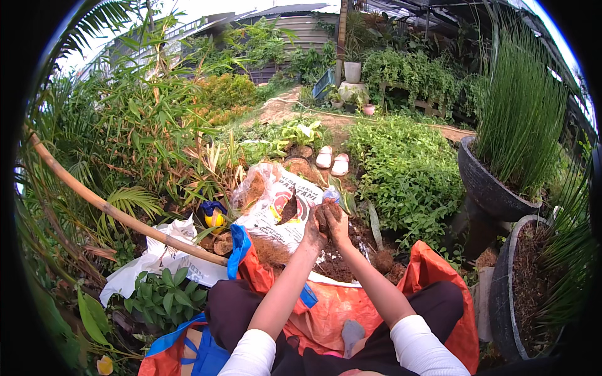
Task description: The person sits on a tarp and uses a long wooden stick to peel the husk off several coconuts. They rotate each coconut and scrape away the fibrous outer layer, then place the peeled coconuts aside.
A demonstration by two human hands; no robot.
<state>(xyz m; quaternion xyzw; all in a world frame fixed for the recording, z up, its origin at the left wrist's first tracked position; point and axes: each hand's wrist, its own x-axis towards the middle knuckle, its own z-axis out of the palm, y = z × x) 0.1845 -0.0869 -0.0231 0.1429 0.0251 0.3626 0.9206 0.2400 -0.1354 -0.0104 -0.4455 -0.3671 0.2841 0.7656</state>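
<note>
Both my hands are raised together in front of me, cupped around a brown clump of soil or fibre (328, 214). My left hand (314, 231) presses it from the left and my right hand (338, 227) from the right; soil dirties the fingers. Beyond them lies a printed white plastic sack (263, 214) with a dark, pointed object (289, 210) on top, too unclear to name. A clear plastic bottle (331, 193) stands just past my fingertips. Beneath my forearms, dark loose soil (335, 269) is heaped at the edge of an orange tarpaulin bag (329, 305). Brown fibre (269, 251) lies left of it.
A bamboo pole (127, 216) slants in from the left, ending near the bag. White clogs (332, 160) sit beyond the sack. Large dark planters (498, 197) flank my right side. Leafy plants (400, 164) grow ahead; a potted shrub (164, 298) is near my left knee.
</note>
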